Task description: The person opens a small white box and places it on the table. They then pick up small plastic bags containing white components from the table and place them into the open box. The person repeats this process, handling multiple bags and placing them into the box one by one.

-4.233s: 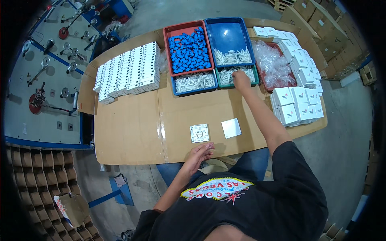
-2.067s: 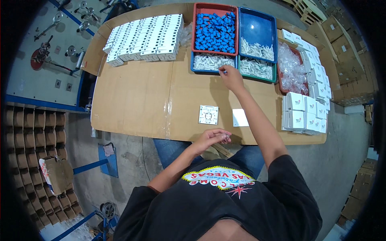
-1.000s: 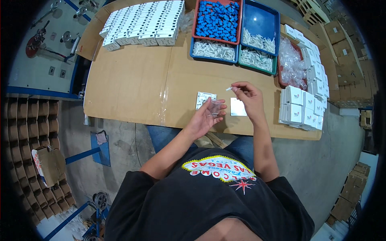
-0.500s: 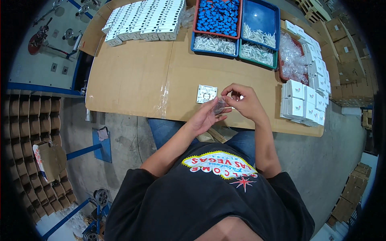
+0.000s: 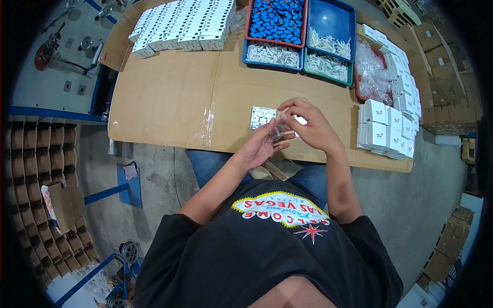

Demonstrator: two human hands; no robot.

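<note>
My left hand (image 5: 258, 147) holds a small clear plastic bag (image 5: 278, 133) between thumb and fingers, just over the near edge of the cardboard-covered table. My right hand (image 5: 311, 127) pinches the bag's upper end with thumb and forefinger. Beneath my right hand a small white piece (image 5: 301, 120) shows in part; whether it lies on the table or in the palm, I cannot tell. Left of the bag, a square white plate-like part (image 5: 261, 116) with cut-outs lies on the cardboard, partly covered by my left fingertips.
Rows of white boxes (image 5: 182, 25) stand at the back left. Behind my hands are a red tray (image 5: 247, 36) of blue pieces and several trays of small white parts. To the right are stacked white square parts (image 5: 378, 123) and a tray of clear bags (image 5: 372, 74).
My right hand has risen slightly away from me, its fingers staying at the bag. More of the white piece beneath it now shows. My left hand has shifted a little left.
</note>
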